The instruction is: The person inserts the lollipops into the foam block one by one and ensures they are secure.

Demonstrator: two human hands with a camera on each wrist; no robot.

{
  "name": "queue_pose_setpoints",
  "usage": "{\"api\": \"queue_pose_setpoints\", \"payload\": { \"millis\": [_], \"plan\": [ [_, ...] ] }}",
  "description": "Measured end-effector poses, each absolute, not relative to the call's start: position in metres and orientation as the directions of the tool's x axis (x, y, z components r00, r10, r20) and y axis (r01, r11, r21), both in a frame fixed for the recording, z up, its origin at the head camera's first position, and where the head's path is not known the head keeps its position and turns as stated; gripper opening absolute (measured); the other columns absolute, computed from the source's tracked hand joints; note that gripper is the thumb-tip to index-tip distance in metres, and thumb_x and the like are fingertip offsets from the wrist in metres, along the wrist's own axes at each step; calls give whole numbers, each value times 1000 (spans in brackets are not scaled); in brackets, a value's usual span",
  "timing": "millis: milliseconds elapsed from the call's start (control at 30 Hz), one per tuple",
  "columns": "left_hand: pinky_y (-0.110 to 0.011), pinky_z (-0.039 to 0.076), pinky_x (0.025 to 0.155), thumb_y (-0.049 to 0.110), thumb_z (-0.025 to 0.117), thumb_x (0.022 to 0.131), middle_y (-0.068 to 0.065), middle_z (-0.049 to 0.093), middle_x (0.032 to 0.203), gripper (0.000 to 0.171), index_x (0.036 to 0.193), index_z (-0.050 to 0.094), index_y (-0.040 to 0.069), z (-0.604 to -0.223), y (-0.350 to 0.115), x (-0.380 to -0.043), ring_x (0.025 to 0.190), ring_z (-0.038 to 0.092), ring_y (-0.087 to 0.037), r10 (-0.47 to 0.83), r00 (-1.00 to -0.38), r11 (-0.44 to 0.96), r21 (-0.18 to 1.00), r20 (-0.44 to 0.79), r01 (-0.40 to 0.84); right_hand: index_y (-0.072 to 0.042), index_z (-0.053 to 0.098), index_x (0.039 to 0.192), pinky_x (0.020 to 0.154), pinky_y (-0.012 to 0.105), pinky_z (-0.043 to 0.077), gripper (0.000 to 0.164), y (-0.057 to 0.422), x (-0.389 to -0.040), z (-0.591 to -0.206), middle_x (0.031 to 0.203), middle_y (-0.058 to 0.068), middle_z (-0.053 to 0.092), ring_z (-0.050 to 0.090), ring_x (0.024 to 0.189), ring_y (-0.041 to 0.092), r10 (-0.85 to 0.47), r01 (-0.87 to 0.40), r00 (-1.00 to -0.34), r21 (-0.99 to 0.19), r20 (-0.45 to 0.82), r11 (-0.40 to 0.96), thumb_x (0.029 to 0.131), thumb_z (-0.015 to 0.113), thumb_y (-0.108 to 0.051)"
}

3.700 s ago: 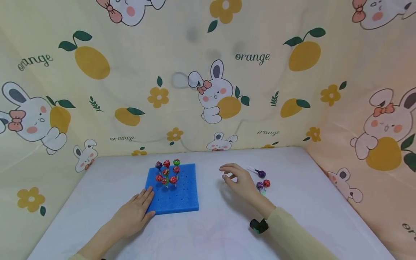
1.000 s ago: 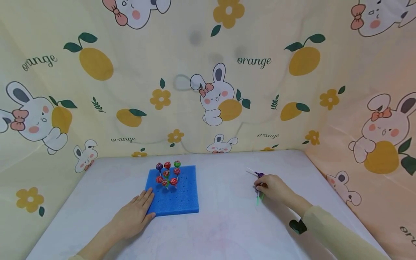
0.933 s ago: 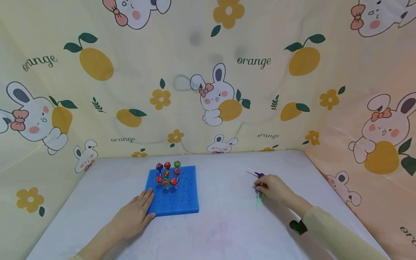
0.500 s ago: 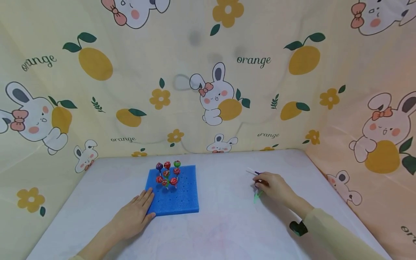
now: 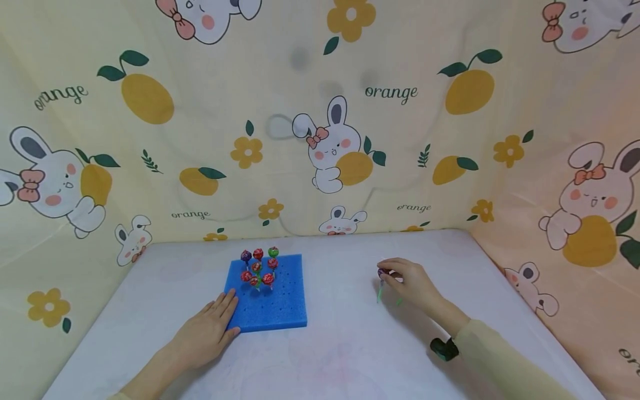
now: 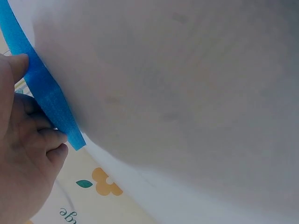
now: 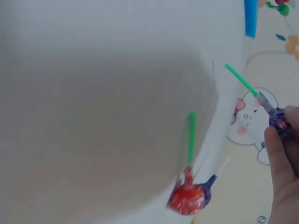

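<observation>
My left hand (image 5: 207, 328) lies with straight fingers along the left edge of a blue foam board (image 5: 280, 305). In the left wrist view its thumb and fingers touch the edge of the board. Several wrapped lollipops (image 5: 257, 266) stand upright in the back left of the board. To the right, my right hand (image 5: 412, 283) pinches a purple lollipop (image 7: 280, 122) by its head, its green stick (image 5: 379, 293) pointing down, raised off the table. Below that hand, a red lollipop (image 7: 187, 198) with a green stick and another purple lollipop (image 7: 207, 187) with a white stick lie on the table.
A white tabletop (image 5: 330, 344) carries everything. A patterned cloth (image 5: 280, 83) with rabbits and oranges closes off the back and sides. My right wrist wears a black band (image 5: 444, 349).
My right hand moved right to the loose lollipops, took hold of a purple one, then lifted it and shifted slightly left. My left hand stays at the board.
</observation>
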State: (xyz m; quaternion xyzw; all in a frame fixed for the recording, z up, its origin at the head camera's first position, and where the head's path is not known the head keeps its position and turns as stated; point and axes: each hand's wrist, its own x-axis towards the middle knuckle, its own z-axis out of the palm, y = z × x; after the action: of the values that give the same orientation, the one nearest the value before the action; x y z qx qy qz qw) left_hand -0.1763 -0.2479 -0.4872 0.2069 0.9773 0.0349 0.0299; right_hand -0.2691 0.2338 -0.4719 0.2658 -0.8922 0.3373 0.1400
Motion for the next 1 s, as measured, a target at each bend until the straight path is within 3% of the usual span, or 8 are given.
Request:
{"api": "queue_pose_setpoints", "payload": {
  "millis": [300, 700, 1000],
  "plan": [
    [-61, 30, 122, 39, 54, 108, -28, 31, 165, 70, 156, 37, -9, -487, -246, -176, 153, 29, -46, 399, -915, 915, 92, -54, 393, 1, 75, 114, 85, 32, 63, 25, 211, -273, -467, 110, 10, 75, 75, 98, 26, -362, -579, -813, -573, 456, 579, 90, 78, 6],
    [-61, 33, 121, 40, 54, 109, -28, 31, 165, 70, 155, 38, -9, -488, -247, -177, 152, 30, -46, 401, -915, 915, 76, -39, 397, -5, 76, 118, 80, 24, 62, 25, 171, -276, -460, 117, 8, 75, 73, 97, 21, -394, -602, -798, -607, 455, 519, 93, 76, 0],
    [-60, 32, 121, 40, 54, 109, -28, 31, 165, 70, 156, 38, -9, -488, -247, -178, 153, 29, -46, 395, -917, 918, 68, -47, 392, -3, 76, 119, 83, 25, 62, 27, 140, -277, -457, 122, 11, 72, 72, 102, 24, -424, -639, -768, -627, 480, 446, 93, 74, 4]
  ]
}}
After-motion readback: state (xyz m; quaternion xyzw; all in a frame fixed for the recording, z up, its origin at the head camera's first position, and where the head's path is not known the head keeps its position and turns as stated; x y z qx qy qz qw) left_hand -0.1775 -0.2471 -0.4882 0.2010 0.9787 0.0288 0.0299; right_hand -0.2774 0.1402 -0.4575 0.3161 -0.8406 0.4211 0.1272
